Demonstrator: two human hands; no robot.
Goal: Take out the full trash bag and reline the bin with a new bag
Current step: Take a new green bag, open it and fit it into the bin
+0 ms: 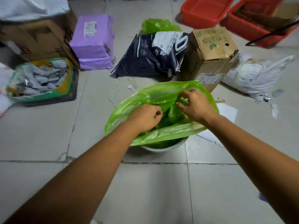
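Now both hands work the green trash bag (161,96) over the grey bin (163,147), centre frame: left hand (144,118) clenched on plastic, right hand (196,105) fingers (182,105) pinching a fold. Thin film, so a hard tug could tear it, or the loose near edge slips inside the rim

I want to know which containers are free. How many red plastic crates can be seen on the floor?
2. One red crate sits at the top, right of centre; it looks empty. The second red crate is at the top right corner, holding cardboard. Others may lie outside the view.
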